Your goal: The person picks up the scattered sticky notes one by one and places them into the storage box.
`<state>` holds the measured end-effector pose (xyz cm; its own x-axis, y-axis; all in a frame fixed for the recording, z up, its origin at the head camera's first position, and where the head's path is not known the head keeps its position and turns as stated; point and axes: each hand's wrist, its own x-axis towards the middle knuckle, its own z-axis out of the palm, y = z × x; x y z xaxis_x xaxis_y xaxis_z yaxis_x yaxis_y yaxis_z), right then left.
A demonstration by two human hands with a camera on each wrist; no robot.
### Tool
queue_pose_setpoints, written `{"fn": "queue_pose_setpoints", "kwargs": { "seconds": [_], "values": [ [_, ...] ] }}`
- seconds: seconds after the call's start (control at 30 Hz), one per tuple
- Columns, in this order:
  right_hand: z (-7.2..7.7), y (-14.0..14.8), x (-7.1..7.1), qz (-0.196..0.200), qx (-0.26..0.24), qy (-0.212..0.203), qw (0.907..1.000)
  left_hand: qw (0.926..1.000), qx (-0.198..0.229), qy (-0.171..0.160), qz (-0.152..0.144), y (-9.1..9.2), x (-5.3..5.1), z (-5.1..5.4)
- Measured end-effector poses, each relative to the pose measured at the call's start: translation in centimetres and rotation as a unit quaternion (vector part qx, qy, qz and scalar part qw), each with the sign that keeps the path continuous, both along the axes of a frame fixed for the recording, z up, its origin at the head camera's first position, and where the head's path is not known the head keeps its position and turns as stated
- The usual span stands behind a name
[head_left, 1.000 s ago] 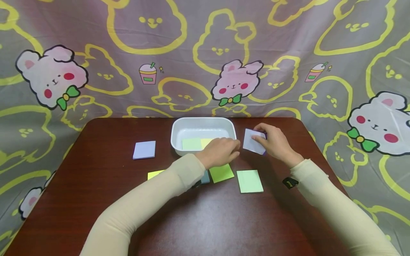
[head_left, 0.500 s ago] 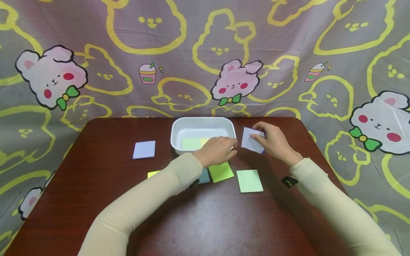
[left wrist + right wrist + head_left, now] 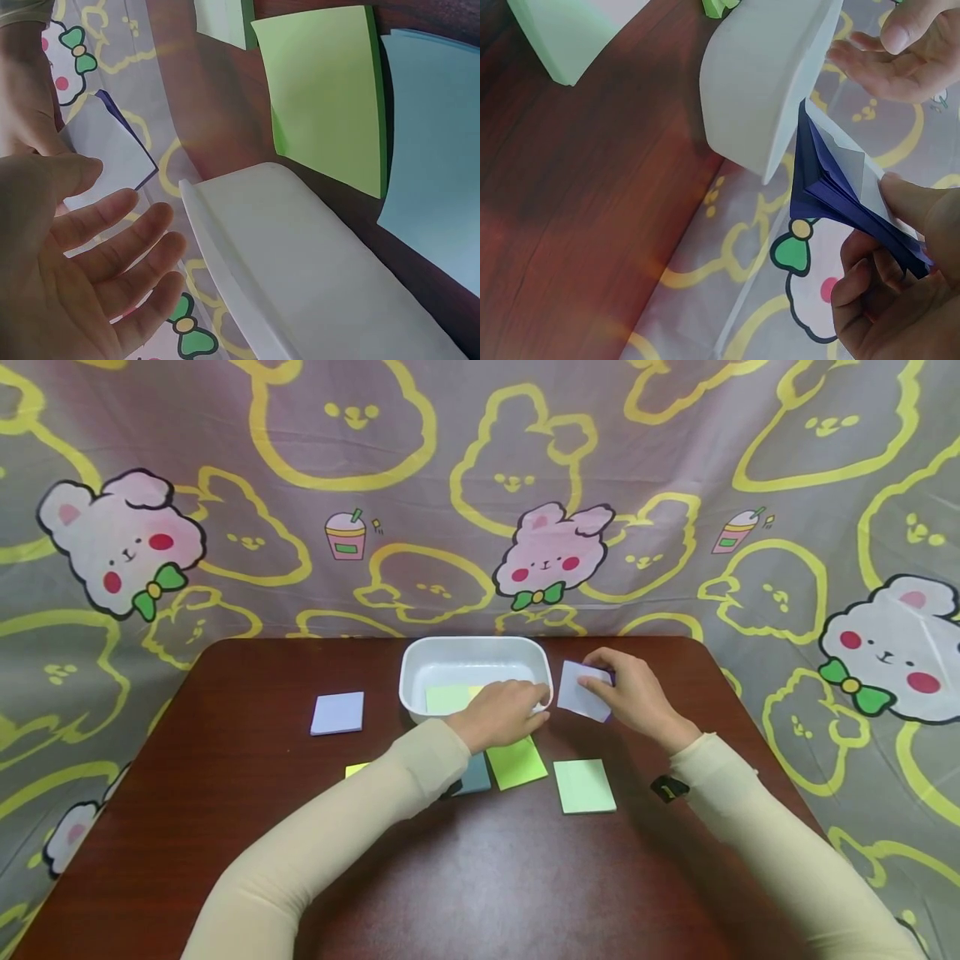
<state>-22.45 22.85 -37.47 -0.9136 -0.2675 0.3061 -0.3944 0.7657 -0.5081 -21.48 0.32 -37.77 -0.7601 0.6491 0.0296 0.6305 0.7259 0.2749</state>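
Now right hand (image 3: 628, 697) is edging the pinched purple pad (image 3: 574, 695) toward frame centre, nearing but outside the white box (image 3: 476, 653), left hand (image 3: 501, 712) hovering empty, loosely spread.

Backdrop: grey-mauve cloth (image 3: 420, 518), lightly creased, behind the counter (image 3: 225, 827) and along both sides. Print: yellow animal outlines (image 3: 330, 482), white rabbit heads (image 3: 551, 560) with green bows (image 3: 537, 597), pink drink cups (image 3: 346, 539). Counter top dark red-brown, wood-grained, far corners rounded. Lighting: soft; pale, diffuse glare (image 3: 480, 868) on the near middle of the surface. Upper cloth tinted pinkish in places.
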Motion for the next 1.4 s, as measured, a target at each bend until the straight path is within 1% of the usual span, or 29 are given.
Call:
{"fn": "queue_pose_setpoints", "kwargs": {
  "seconds": [0.27, 0.53, 0.67, 1.0, 1.27, 1.4],
  "values": [
    [0.2, -0.3, 0.1, -0.004, 0.005, -0.006, 1.0000, 1.0000, -0.004, 0.002, 0.008, -0.6, 0.0, -0.3],
    [0.3, -0.6, 0.2, -0.001, 0.013, -0.012, 0.9998, 0.9999, -0.006, -0.001, 0.016, -1.3, 0.0, -0.1],
    [0.3, -0.8, 0.2, -0.002, 0.005, -0.013, 0.9999, 0.9998, -0.004, -0.002, 0.020, -1.6, -0.1, -0.1],
    [0.0, -1.5, 0.1, 0.003, -0.015, -0.026, 0.9995, 0.9996, -0.007, 0.011, 0.023, -2.1, -0.3, -0.2],
    [0.0, -2.1, -0.1, 0.009, -0.016, -0.034, 0.9992, 0.9995, -0.009, 0.008, 0.028, -2.6, -0.5, -0.1],
    [0.0, -2.4, -0.3, 0.013, -0.015, -0.034, 0.9992, 0.9996, 0.000, 0.011, 0.026, -3.1, -0.5, -0.1]
  ]
}}
